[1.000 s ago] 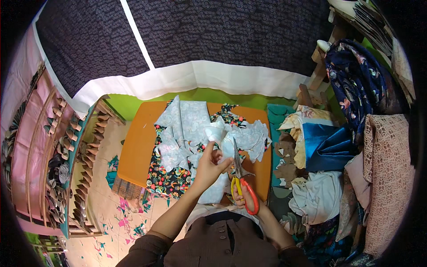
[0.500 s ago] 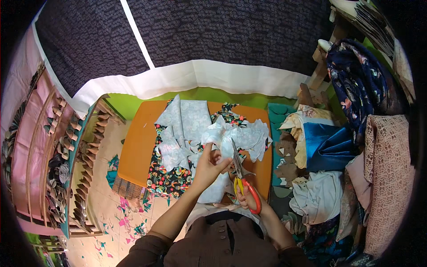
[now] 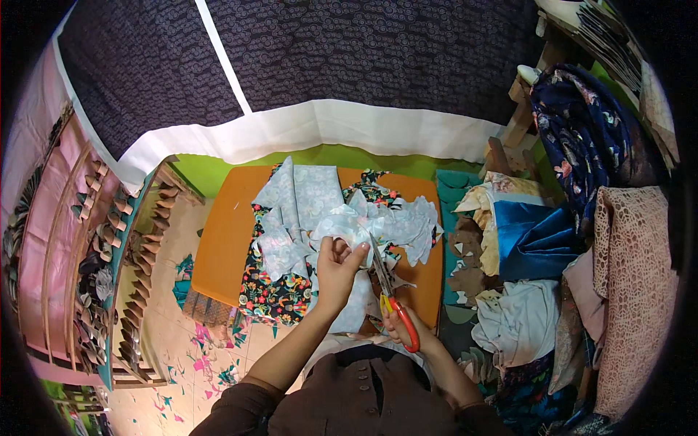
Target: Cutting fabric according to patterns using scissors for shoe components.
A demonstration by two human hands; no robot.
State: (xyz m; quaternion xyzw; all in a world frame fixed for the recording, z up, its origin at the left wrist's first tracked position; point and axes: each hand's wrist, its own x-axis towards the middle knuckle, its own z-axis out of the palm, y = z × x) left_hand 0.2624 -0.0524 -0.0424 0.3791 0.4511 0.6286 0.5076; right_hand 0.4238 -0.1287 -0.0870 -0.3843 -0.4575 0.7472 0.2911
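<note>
In my left hand (image 3: 339, 270) a pale blue piece of fabric (image 3: 343, 221) is pinched between thumb and fingers, raised over the table. My right hand (image 3: 401, 324) grips a pair of scissors (image 3: 388, 294) with red and yellow handles. Their metal blades point up and away, reaching the right edge of the held fabric. Beneath lie more pale blue cloth (image 3: 318, 190) and a black floral fabric (image 3: 275, 294) with bright colours. A crumpled pale blue scrap (image 3: 413, 221) spreads to the right of the blades.
An orange table (image 3: 222, 218) carries the cloth. Shelves with rows of shoe forms (image 3: 142, 269) stand at left, above a tiled floor littered with scraps (image 3: 207, 360). Folded fabrics, including a shiny blue one (image 3: 536, 240) and pale cloth (image 3: 520, 320), pile up at right.
My left hand has shifted slightly left and its fingers have curled in more, bringing the fabric along. The scissors have moved slightly left and nearer to me.
</note>
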